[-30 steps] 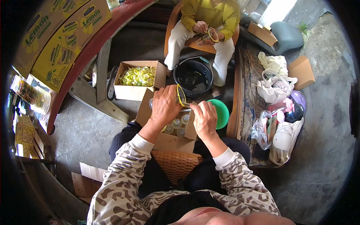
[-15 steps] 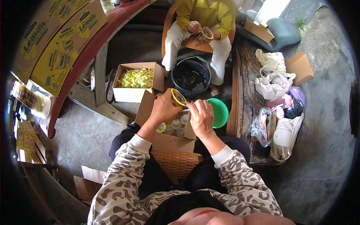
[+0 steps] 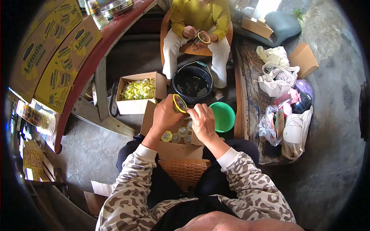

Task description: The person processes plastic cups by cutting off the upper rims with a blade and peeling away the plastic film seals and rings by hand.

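My left hand [image 3: 165, 111], near the centre of the frame, is wrapped around a yellow-rimmed cup [image 3: 179, 103], which is tilted so its mouth faces toward the right. My right hand [image 3: 203, 120] comes in from the right, thumb and fingers pinched together at the lower right edge of the rim; whatever is between the fingertips is too small for me to tell.

Just below my hands sits an open carton [image 3: 179, 151] with clear cups [image 3: 176, 138] inside, and one yellow-topped cup [image 3: 166, 136] shows at their left. A green basin [image 3: 223, 116] is just to the right of my right hand. Above centre stands a black bucket [image 3: 192, 84] with dark liquid in it, and left of that a cardboard box [image 3: 135, 107] heaped with yellow strips [image 3: 138, 89].

At the top centre another person [image 3: 196, 19] in a yellow shirt sits holding a yellow-rimmed container [image 3: 203, 37] in both hands. Lemon drink cartons [image 3: 61, 69] fill the upper left. On the right, pale bags [image 3: 277, 82] and a purple helmet [image 3: 305, 90] lie on a patterned bench [image 3: 249, 82].
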A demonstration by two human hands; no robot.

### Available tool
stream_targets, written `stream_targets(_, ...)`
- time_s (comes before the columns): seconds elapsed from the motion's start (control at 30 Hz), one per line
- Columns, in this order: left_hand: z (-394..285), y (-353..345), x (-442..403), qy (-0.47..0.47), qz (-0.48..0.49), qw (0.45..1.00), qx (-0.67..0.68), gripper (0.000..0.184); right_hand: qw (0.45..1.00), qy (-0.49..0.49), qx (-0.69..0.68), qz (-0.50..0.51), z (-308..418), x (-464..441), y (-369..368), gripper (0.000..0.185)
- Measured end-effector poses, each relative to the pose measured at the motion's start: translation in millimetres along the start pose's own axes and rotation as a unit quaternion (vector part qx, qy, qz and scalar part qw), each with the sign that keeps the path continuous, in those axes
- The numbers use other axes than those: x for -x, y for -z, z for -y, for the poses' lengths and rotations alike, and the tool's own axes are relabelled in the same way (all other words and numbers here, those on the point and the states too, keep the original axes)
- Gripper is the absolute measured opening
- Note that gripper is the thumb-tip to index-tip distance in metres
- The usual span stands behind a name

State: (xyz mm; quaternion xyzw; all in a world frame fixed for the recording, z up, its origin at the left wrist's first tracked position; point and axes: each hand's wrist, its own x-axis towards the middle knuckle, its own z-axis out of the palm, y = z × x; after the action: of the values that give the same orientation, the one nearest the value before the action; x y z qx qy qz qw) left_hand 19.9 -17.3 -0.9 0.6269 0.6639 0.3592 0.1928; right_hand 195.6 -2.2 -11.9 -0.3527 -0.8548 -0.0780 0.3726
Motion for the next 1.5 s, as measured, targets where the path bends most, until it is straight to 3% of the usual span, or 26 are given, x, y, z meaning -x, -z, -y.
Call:
stream_targets(0.17, -16.8, 3.5, 4.8, -0.107, -0.097, 0.983, -0.116, 0.046, 1.000, -0.009, -0.007, -0.001, 2.1, -0.1, 2.0, 0.010)
stream_targets(0.33, -9.2, 2.3, 3.0, -0.081, -0.072, 0.988, -0.109, 0.045, 1.000, -0.014, -0.021, 0.011, -0.3, 1.6, 0.5, 0.018)
stream_targets(0.4, -10.2, 4.5, 3.4, 0.013, -0.008, 1.000, 0.001, 0.046, 1.000, -0.012, -0.023, 0.011, 1.5, 2.5, 1.2, 0.018)
stream_targets(0.67, 15.2, -4.0, -2.3, 0.033, 0.035, 0.997, 0.064, 0.049, 0.999, -0.023, -0.028, 0.010, 0.9, -0.1, 5.5, 0.015)
stream_targets(0.73, 12.7, -2.0, -3.6, 0.053, 0.157, 0.963, 0.214, 0.049, 0.999, -0.032, -0.027, 0.024, -0.7, 1.5, 6.3, 0.013)
stream_targets(1.07, 6.4, -1.6, 3.4, 0.000, 0.088, 0.986, 0.142, 0.048, 0.969, -0.180, -0.167, 0.003, -8.7, 3.7, 4.9, 0.019)
stream_targets(1.27, -3.1, -1.0, 8.3, -0.057, 0.058, 0.996, 0.036, 0.049, 0.963, -0.183, -0.198, -0.022, -19.7, 2.7, 12.2, 0.014)
stream_targets(1.5, -5.9, -5.4, 7.3, -0.115, 0.011, 0.993, 0.016, 0.048, 0.925, -0.229, -0.303, 0.005, -21.2, 4.2, 10.5, 0.011)
